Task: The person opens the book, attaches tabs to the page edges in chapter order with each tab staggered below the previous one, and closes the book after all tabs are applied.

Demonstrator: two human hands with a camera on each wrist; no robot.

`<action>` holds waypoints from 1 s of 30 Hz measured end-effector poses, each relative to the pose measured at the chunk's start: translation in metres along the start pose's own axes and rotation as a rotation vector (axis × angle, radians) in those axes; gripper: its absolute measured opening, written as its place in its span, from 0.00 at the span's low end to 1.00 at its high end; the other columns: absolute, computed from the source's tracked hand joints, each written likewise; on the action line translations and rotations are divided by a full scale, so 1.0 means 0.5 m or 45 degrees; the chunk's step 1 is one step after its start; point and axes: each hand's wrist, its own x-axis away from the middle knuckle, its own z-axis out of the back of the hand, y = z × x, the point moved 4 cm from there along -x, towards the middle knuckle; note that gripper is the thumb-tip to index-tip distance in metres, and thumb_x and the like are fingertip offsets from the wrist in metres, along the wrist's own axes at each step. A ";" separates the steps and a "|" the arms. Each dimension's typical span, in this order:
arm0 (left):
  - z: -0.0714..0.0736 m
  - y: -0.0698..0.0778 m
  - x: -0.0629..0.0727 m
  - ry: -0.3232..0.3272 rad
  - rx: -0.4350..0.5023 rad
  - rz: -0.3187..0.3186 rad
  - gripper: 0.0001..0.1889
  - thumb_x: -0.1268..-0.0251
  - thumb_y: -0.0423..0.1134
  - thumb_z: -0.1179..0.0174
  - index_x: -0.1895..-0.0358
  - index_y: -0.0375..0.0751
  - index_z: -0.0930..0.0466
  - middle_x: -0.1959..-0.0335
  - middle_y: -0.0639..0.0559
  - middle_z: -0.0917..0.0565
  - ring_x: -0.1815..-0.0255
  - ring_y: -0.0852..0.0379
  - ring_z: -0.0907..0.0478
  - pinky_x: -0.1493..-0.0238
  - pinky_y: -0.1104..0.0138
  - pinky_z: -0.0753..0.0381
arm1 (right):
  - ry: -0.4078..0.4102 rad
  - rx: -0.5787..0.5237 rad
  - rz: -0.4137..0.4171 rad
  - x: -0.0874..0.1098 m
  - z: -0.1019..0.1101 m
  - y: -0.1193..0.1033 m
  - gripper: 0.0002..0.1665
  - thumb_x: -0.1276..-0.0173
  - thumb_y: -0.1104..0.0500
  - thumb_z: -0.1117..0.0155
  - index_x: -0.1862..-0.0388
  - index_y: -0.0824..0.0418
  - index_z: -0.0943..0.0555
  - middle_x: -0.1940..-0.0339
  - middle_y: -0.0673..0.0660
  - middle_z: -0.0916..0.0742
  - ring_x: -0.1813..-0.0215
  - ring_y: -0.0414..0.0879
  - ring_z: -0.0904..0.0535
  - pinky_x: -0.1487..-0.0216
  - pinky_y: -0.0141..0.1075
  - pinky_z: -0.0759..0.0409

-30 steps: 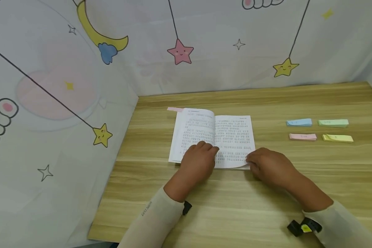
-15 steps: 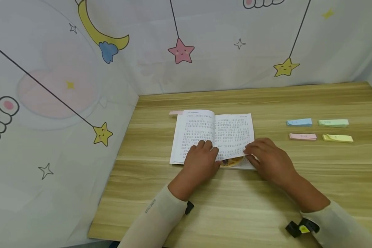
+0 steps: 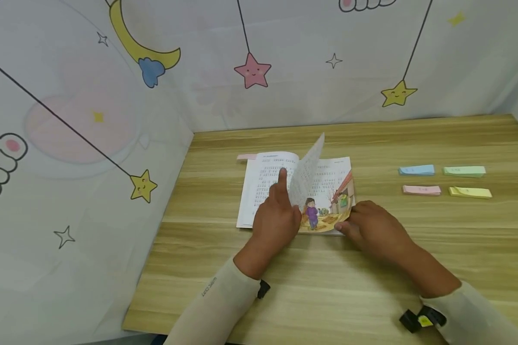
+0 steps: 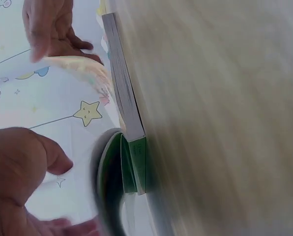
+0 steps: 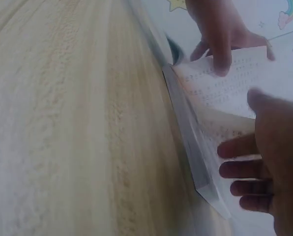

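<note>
An open book (image 3: 269, 165) lies on the table in the head view, its right side showing a coloured picture page (image 3: 323, 218). One printed leaf (image 3: 306, 175) stands up near the gutter. My left hand (image 3: 276, 218) is at the lower left page, index finger straight, beside the standing leaf. At the lower right corner, my right hand (image 3: 377, 230) pinches the picture page, which curves upward there in the left wrist view. The spine end looks green (image 4: 136, 162) in that view. A pink paper strip (image 3: 247, 157) sticks out at the top left of the book.
Right of the book lie folded paper strips: blue (image 3: 416, 170), green (image 3: 464, 171), pink (image 3: 421, 190) and yellow (image 3: 470, 192). A printed cloth (image 3: 306, 105) backs the wooden table (image 3: 328, 287). Both wrists carry black straps.
The right page was lifted from its lower corner and now stands upright near the gutter, exposing the picture page. My left index finger has straightened; my right hand has shifted down to the corner.
</note>
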 end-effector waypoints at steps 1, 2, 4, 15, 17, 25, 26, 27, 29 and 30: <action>0.002 -0.001 0.000 0.027 0.005 -0.005 0.48 0.40 0.35 0.32 0.21 0.33 0.53 0.49 0.32 0.22 0.76 0.48 0.22 0.81 0.59 0.23 | -0.030 -0.013 0.054 0.000 -0.007 -0.004 0.25 0.24 0.43 0.37 0.44 0.63 0.15 0.48 0.61 0.14 0.39 0.61 0.21 0.42 0.57 0.24; 0.004 0.000 -0.001 0.038 0.015 -0.013 0.46 0.39 0.34 0.33 0.21 0.36 0.50 0.46 0.31 0.23 0.74 0.47 0.21 0.79 0.58 0.21 | -0.059 -0.035 0.093 0.000 -0.015 -0.007 0.31 0.24 0.42 0.39 0.36 0.64 0.19 0.41 0.64 0.17 0.34 0.63 0.25 0.36 0.58 0.29; 0.007 0.001 -0.005 -0.021 0.050 -0.008 0.40 0.33 0.41 0.34 0.21 0.41 0.44 0.46 0.33 0.22 0.68 0.44 0.19 0.74 0.56 0.19 | -0.103 -0.062 0.132 -0.001 -0.028 -0.013 0.40 0.23 0.38 0.42 0.25 0.64 0.29 0.30 0.67 0.24 0.28 0.65 0.31 0.31 0.60 0.34; 0.004 0.008 -0.008 -0.370 0.160 0.158 0.49 0.35 0.67 0.37 0.21 0.41 0.45 0.56 0.43 0.14 0.58 0.46 0.15 0.68 0.55 0.17 | -0.118 -0.021 0.167 -0.011 -0.051 -0.039 0.46 0.27 0.34 0.39 0.16 0.43 0.41 0.22 0.63 0.31 0.23 0.63 0.37 0.32 0.63 0.35; 0.008 0.002 -0.006 -0.245 0.083 0.166 0.46 0.33 0.55 0.32 0.21 0.38 0.46 0.54 0.40 0.15 0.59 0.45 0.15 0.71 0.55 0.17 | -0.132 -0.018 0.151 -0.013 -0.048 -0.037 0.43 0.28 0.42 0.33 0.20 0.52 0.34 0.25 0.65 0.27 0.25 0.63 0.35 0.31 0.61 0.34; 0.023 -0.017 -0.004 -0.068 -0.262 0.149 0.45 0.43 0.34 0.26 0.21 0.50 0.38 0.26 0.32 0.38 0.22 0.30 0.47 0.30 0.35 0.42 | -0.194 -0.026 0.099 -0.014 -0.021 -0.023 0.23 0.33 0.62 0.28 0.42 0.72 0.17 0.35 0.67 0.19 0.31 0.63 0.27 0.34 0.56 0.28; 0.022 -0.014 -0.005 -0.122 -0.242 0.091 0.43 0.44 0.34 0.25 0.23 0.51 0.34 0.26 0.35 0.35 0.21 0.32 0.47 0.28 0.36 0.44 | -0.192 -0.025 0.092 -0.014 -0.018 -0.023 0.20 0.33 0.63 0.30 0.44 0.71 0.16 0.37 0.66 0.18 0.32 0.63 0.25 0.35 0.55 0.27; 0.020 -0.009 -0.007 -0.187 -0.198 0.028 0.39 0.43 0.33 0.25 0.26 0.51 0.29 0.28 0.39 0.31 0.22 0.36 0.44 0.27 0.38 0.44 | -0.171 -0.018 0.091 -0.015 -0.014 -0.023 0.18 0.33 0.64 0.31 0.46 0.70 0.15 0.39 0.65 0.17 0.34 0.62 0.24 0.38 0.55 0.24; 0.014 0.003 -0.008 -0.326 -0.096 -0.110 0.28 0.40 0.36 0.26 0.34 0.48 0.21 0.34 0.46 0.22 0.25 0.42 0.35 0.26 0.47 0.40 | -0.088 0.015 0.120 -0.018 -0.008 -0.024 0.14 0.34 0.66 0.33 0.50 0.69 0.13 0.43 0.63 0.14 0.38 0.60 0.21 0.40 0.53 0.22; 0.012 0.008 -0.007 -0.395 -0.054 -0.159 0.24 0.36 0.40 0.27 0.37 0.47 0.19 0.38 0.49 0.19 0.28 0.45 0.31 0.26 0.51 0.38 | -0.021 0.045 0.152 -0.020 -0.005 -0.025 0.13 0.35 0.66 0.33 0.53 0.67 0.12 0.45 0.62 0.13 0.39 0.59 0.20 0.41 0.53 0.22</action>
